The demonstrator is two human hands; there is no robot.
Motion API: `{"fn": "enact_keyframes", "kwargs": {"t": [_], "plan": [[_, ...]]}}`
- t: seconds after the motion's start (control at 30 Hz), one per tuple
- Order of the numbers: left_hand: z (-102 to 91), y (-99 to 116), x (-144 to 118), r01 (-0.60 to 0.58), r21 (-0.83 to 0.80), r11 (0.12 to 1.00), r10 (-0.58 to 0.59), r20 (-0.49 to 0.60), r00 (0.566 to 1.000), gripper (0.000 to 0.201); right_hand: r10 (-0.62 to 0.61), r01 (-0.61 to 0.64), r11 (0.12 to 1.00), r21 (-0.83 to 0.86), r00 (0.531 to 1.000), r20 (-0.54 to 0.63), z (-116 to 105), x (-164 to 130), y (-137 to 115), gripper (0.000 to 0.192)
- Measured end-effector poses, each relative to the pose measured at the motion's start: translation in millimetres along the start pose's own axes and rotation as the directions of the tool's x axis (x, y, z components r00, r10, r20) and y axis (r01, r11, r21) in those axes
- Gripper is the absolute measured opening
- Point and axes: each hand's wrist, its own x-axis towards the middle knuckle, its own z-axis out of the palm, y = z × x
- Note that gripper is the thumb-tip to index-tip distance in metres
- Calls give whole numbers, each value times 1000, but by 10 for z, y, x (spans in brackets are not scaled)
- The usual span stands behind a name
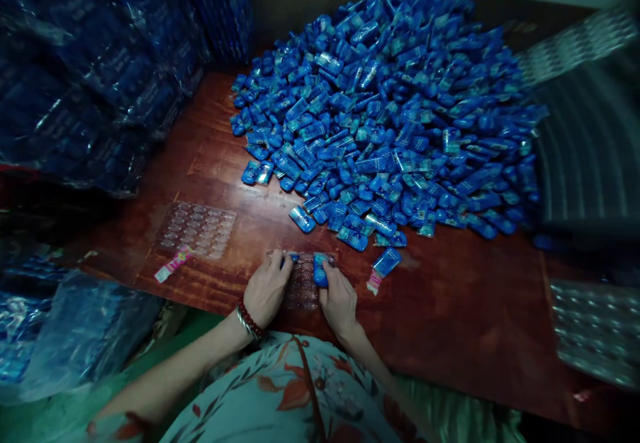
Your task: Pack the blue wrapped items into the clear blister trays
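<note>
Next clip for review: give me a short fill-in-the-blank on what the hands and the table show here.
1. The right hand presses a ____ packet onto the clear blister tray.
2. The left hand rests on the tray's ____ edge.
3. A second clear tray lies to the ____ of the hands.
4. The big pile of packets sits on a ____ wooden table.

Missing words: blue; left; left; reddish-brown
</note>
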Motion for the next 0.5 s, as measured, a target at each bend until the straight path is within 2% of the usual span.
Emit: {"fn": "enact_keyframes", "kwargs": {"t": [0.13,0.23,0.3,0.4,0.5], "plan": [[-174,60,152,-108,147,983,86,154,984,23,-28,26,999,-30,997,-76,28,2,-1,44],[-236,96,299,-180,171,969,141,221,965,23,-23,24,1000,9,994,-111,37,6,3,42],[-244,95,392,-197,164,967,152,253,956,22,11,-3,996,86,996,-92,-2,17,1,41],[-218,40,462,-239,126,963,206,230,951,18,62,-48,984,173,995,-78,-148,60,-6,36],[-158,-44,429,-270,89,959,251,183,951,16,78,-65,986,154,993,-83,-325,151,1,33]]}}
